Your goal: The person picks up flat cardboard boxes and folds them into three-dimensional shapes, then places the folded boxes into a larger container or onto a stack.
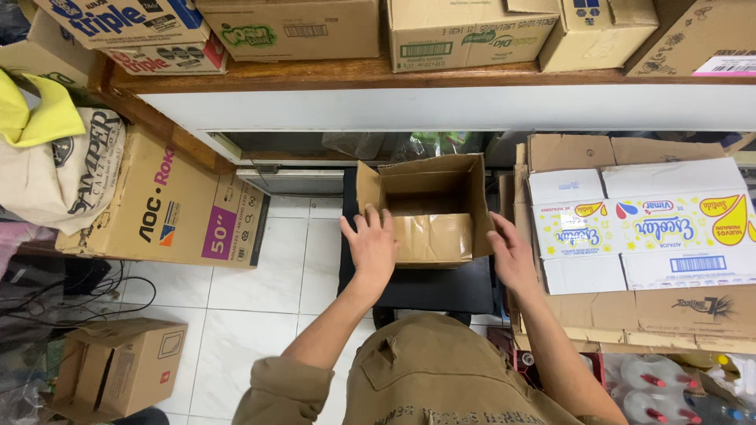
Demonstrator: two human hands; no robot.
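An open brown cardboard box (431,206) lies on its side on a black stool (441,288), its opening facing me and its inside bare. My left hand (370,242) rests flat with fingers spread against the box's lower left front flap. My right hand (508,250) presses on the box's right side near the bottom corner. Neither hand is closed around anything.
A large flat carton (169,208) leans at the left beside a stuffed cloth bag (59,161). A small brown box (118,366) sits on the white tiled floor. Flattened cartons (638,228) are stacked at the right, with plastic bottles (669,386) below. Boxes line a wooden shelf (354,76) above.
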